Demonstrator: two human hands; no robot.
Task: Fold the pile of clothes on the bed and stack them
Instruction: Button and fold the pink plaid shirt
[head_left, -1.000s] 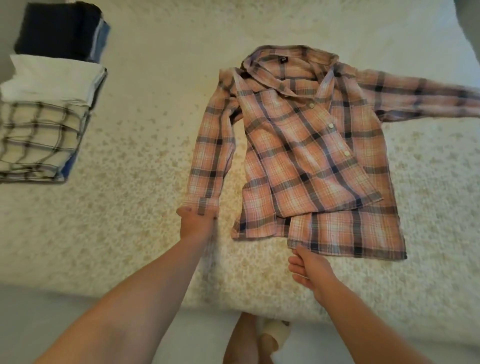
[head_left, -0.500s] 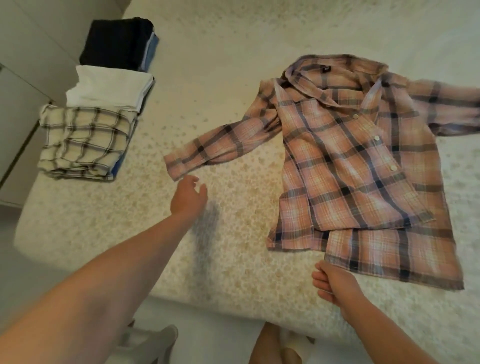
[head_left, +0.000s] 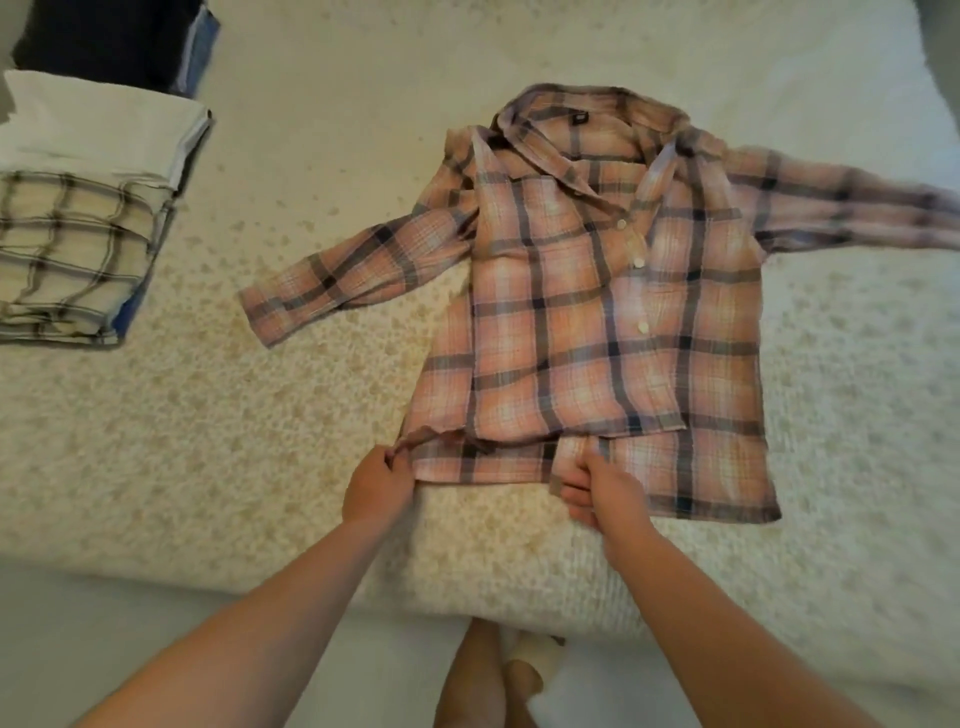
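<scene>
Left hand (head_left: 378, 491) has left the sleeve; both hands, right (head_left: 597, 491) too, pinch the shirt (head_left: 597, 322) hem; stack (head_left: 78, 249) folded, shirt unfolded

Shirt (head_left: 597, 322) flat mid-bed (head_left: 208, 467), hem toward near edge, collar toward far edge; folded stack (head_left: 78, 234) at far left corner, well apart from shirt

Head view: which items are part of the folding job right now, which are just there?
In the job:
- pink plaid shirt, spread on the bed
- left hand, pinching the hem's left corner
- right hand, gripping the hem near the middle
- folded stack at the left, cream plaid on top
- dark folded stack behind it

Just there:
- the person's feet on the floor
</scene>
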